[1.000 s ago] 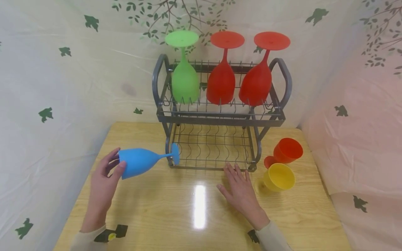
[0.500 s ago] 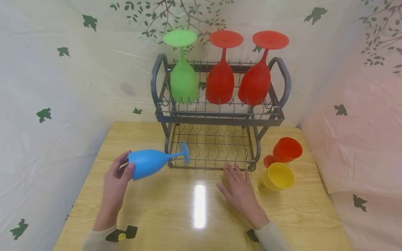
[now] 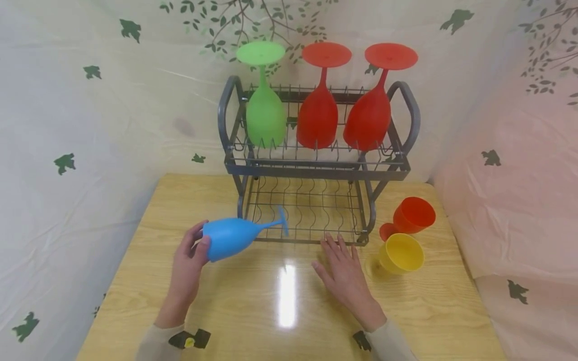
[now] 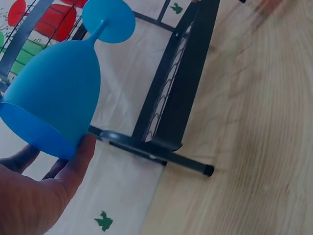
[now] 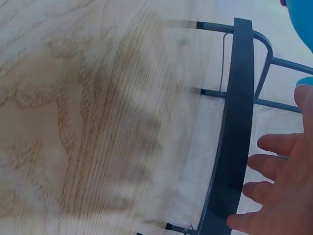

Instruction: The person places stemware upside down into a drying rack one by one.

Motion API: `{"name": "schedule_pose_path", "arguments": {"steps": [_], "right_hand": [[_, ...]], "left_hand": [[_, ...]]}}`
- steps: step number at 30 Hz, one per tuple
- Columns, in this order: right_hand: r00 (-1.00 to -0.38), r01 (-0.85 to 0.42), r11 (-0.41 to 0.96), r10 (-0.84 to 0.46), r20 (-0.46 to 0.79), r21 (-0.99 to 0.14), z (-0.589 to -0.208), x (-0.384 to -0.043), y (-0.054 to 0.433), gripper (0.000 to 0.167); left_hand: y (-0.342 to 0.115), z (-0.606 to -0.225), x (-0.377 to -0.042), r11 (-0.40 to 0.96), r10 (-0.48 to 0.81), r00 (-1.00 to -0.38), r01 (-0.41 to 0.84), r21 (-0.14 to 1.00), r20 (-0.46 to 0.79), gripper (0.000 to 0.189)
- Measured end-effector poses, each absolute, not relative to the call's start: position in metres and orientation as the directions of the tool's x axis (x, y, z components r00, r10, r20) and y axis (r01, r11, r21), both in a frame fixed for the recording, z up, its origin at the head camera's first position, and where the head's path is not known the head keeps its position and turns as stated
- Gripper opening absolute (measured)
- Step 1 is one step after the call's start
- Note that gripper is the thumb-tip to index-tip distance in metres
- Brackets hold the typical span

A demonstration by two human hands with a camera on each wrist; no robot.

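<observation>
A blue plastic wine glass (image 3: pixel 231 237) lies sideways in the grip of my left hand (image 3: pixel 190 265), thumb and fingers pinching its rim. Its stem and foot point right, overlapping the lower tier of the dark metal dish rack (image 3: pixel 316 174) in the head view. The left wrist view shows the fingertips at the rim of the blue glass (image 4: pixel 58 93). My right hand (image 3: pixel 346 281) lies palm down with fingers spread, fingertips at the lower front bar of the rack. In the right wrist view those fingers (image 5: pixel 274 166) are straight beside the bar.
A green wine glass (image 3: pixel 266 118) and two red wine glasses, one in the middle (image 3: pixel 317 120) and one at right (image 3: pixel 368 123), stand upside down on the upper tier. Right of the rack are a tilted red glass (image 3: pixel 413 215) and a yellow glass (image 3: pixel 402 254) on the wooden table (image 3: pixel 235 311).
My left hand has carried the blue wine glass to the right, and its foot now overlaps the rack's lower tier further in. The right hand has stayed in place.
</observation>
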State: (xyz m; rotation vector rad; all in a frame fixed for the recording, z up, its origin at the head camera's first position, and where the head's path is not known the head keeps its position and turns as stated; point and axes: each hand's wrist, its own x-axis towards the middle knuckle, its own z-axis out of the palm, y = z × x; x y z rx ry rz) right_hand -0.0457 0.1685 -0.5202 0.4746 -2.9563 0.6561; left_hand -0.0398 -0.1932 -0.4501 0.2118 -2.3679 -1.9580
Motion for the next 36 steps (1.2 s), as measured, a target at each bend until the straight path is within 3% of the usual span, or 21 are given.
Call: {"name": "schedule_pose_path", "arguments": {"steps": [21,36], "right_hand": [[-0.937,-0.349,0.725,-0.248,0.247,-0.594,-0.512,-0.037,0.158,0.065],[-0.946,-0.324,0.587,-0.206,0.250,-0.742,-0.505,-0.035,0.144,0.060]], "left_hand": [[-0.146,-0.467,-0.042,-0.080,-0.047,-0.985,-0.164,0.983,-0.168,0.055],[-0.117,-0.472,-0.043,-0.213,0.012,-0.989,-0.147,0.966,-0.147,0.055]]}}
